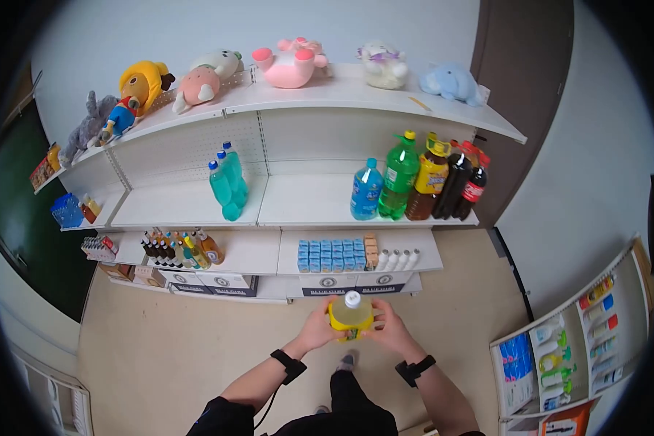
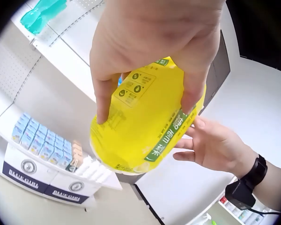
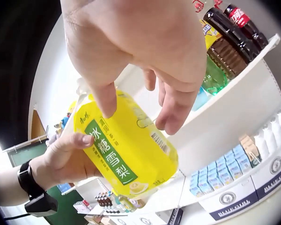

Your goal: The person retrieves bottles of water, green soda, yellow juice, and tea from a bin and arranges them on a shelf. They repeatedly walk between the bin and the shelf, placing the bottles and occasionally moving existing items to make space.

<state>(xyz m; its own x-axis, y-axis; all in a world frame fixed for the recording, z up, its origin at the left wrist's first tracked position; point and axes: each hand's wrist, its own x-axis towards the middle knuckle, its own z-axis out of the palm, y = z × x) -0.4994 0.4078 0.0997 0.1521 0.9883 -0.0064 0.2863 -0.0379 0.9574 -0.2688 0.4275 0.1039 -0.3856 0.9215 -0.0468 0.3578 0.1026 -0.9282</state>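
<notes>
A large drink bottle (image 1: 351, 317) with a white cap and a yellow label is held upright in front of the body. Chinese print on a green strip shows on its label (image 3: 110, 152) in the right wrist view. My left hand (image 1: 318, 328) grips the bottle from the left; its thumb and fingers straddle the label (image 2: 145, 112) in the left wrist view. At the bottle's right side is my right hand (image 1: 391, 330), its thumb over the label's edge and its fingers (image 3: 174, 110) spread loosely along the side. Both wrists wear black straps.
Ahead stands a white shelf unit (image 1: 298, 200). Teal bottles (image 1: 229, 182) stand left on its middle shelf; green, brown and cola bottles (image 1: 454, 182) stand right. Plush toys (image 1: 291, 65) line the top, small blue cartons (image 1: 330, 256) the lower shelf. Another shelf (image 1: 567, 349) stands at right.
</notes>
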